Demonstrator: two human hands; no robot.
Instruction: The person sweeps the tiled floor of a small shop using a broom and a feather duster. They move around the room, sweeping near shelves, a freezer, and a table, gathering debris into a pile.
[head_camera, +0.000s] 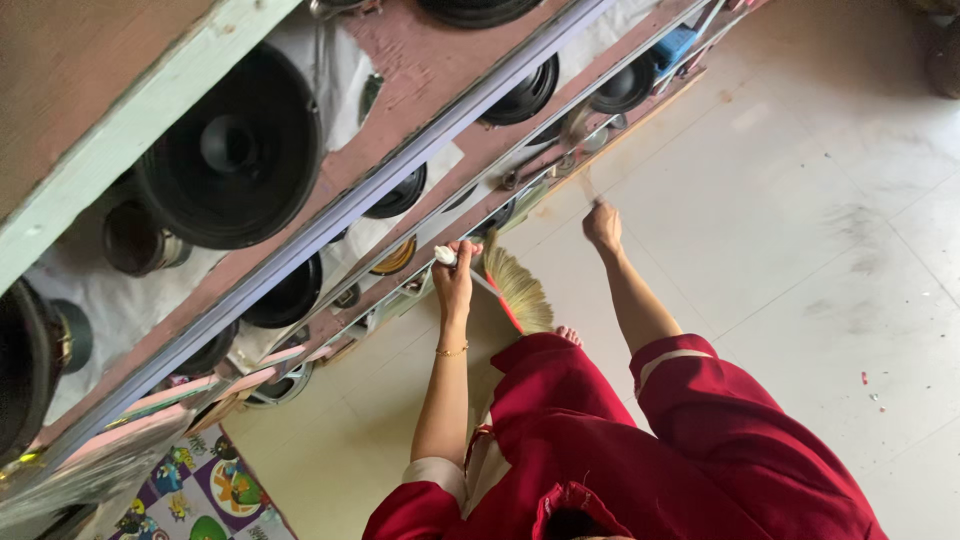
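My left hand (455, 283) is closed round the white handle end of a short straw broom (518, 287) with a red binding. It holds the broom close to the lowest shelf of a long rack (400, 180). My right hand (603, 226) reaches down to the pale tiled floor (800, 230) just in front of the rack's base. Its fingers are bent toward the floor, and I cannot tell whether they hold anything. Both arms come out of red clothing with pale cuffs (640, 440).
The rack holds several black loudspeaker cones, the largest one (230, 150) at the upper left, and a blue object (675, 45) at its far end. A colourful patterned mat (200, 490) lies at the bottom left. Small bits of debris (866, 380) lie on the tiles at right.
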